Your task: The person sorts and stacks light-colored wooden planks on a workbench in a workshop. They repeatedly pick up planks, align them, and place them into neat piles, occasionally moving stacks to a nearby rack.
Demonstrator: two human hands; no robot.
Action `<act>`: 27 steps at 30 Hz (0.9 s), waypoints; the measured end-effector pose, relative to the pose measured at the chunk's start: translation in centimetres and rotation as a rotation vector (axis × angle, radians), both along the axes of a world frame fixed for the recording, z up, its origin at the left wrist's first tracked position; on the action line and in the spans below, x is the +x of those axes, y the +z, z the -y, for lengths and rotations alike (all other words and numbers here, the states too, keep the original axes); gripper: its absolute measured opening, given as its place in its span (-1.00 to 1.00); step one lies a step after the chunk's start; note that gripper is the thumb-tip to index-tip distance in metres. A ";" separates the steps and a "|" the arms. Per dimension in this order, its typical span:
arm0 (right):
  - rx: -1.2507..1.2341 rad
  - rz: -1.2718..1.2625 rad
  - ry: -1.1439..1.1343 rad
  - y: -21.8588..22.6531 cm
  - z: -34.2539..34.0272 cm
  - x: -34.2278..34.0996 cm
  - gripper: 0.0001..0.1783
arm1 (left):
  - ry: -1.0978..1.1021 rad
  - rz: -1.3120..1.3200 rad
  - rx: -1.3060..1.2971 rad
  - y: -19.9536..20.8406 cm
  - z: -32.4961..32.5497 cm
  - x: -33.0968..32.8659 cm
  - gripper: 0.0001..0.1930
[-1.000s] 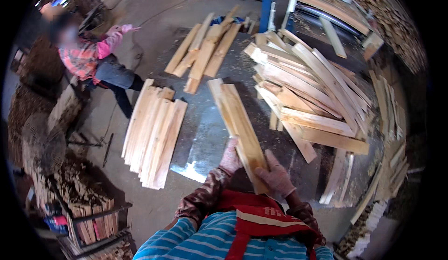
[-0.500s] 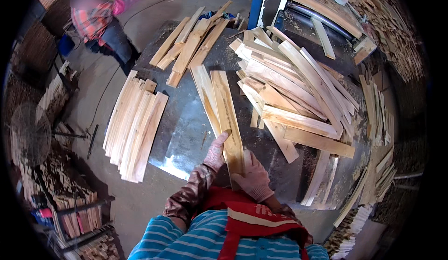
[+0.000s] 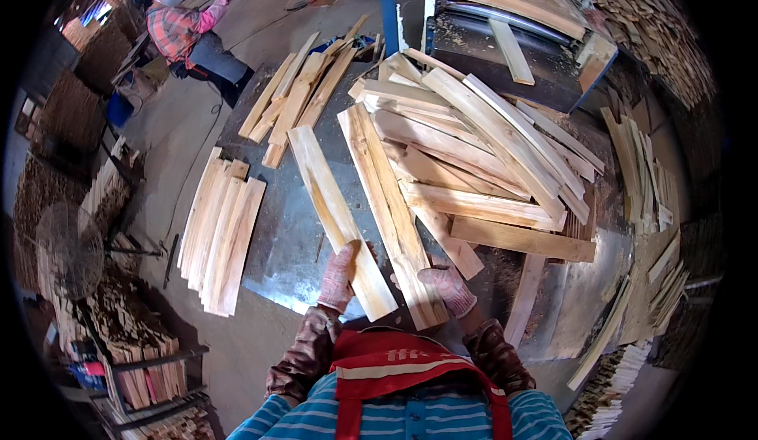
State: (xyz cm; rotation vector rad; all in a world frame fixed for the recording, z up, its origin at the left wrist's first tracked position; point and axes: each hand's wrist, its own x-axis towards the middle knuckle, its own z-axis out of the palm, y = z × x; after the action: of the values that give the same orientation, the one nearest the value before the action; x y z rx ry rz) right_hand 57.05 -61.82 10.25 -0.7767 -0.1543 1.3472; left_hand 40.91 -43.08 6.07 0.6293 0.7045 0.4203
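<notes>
- While the left hand (image 3: pixel 337 278) grips the left board (image 3: pixel 335 207) near its close end, the right hand (image 3: pixel 448 290) likewise clasps the right board (image 3: pixel 383 195).
- Both boards (apart, roughly parallel) extend away over the tabletop (image 3: pixel 276 231), far ends leaning left.
- Pale lettering (image 3: pixel 407 355) marks the red apron (image 3: pixel 371 361).

I see the person's left forearm (image 3: pixel 304 353) reaching forward and slanting inward, and the right forearm (image 3: pixel 499 353) does the same from its own side. The left hand (image 3: pixel 336 280), in a pale glove, is in a holding grip: its thumb lies on top and points forward, while the fingers are mostly hidden underneath. The right hand (image 3: pixel 450 290), gloved also, grips too, with the thumb on the upper side, directed to the left; its other fingers I cannot see well. Both hands are nearly level and apart.
</notes>
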 end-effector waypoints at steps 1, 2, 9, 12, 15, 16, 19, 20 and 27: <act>-0.008 0.022 -0.018 -0.5 -0.4 -0.4 -0.42 | -0.006 -0.002 0.052 -0.6 -0.2 0.4 -0.49; -0.025 0.050 -0.036 -1.1 -0.7 -0.6 -0.42 | 0.006 -0.067 0.107 -0.9 0.0 1.2 -0.38; -0.145 0.135 -0.091 4.1 -1.5 0.0 -0.55 | -0.131 -0.359 0.345 -2.8 -2.6 4.0 -0.59; -0.349 0.423 -0.190 0.3 1.2 0.3 -0.61 | -0.565 -0.759 0.730 -13.2 -6.1 -1.3 -0.65; -0.190 0.739 -0.512 -6.8 5.7 1.7 -0.60 | -0.251 -0.598 0.300 -19.9 -6.0 -5.6 -0.80; -0.216 0.428 -0.567 -3.5 7.4 1.8 -0.59 | -0.132 -0.775 0.480 -21.4 -6.5 -6.9 -0.70; -0.445 0.425 -0.833 -1.3 18.5 2.3 -0.62 | -0.081 -0.953 0.565 -18.4 -5.5 -6.4 -0.09; -0.447 0.300 -0.922 -2.0 22.6 2.1 -0.64 | -0.108 -1.074 0.657 -15.9 -4.9 -4.9 -0.03; -1.486 0.628 -0.970 -14.9 49.8 2.3 -0.41 | -0.389 -0.761 0.885 -13.1 -1.4 4.6 -0.20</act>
State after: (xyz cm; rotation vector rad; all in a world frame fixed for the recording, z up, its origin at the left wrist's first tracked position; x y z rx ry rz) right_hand 59.32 -111.61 -4.60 -2.1263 0.7505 0.0289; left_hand 45.52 -41.68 -6.99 1.7880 1.0803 0.0918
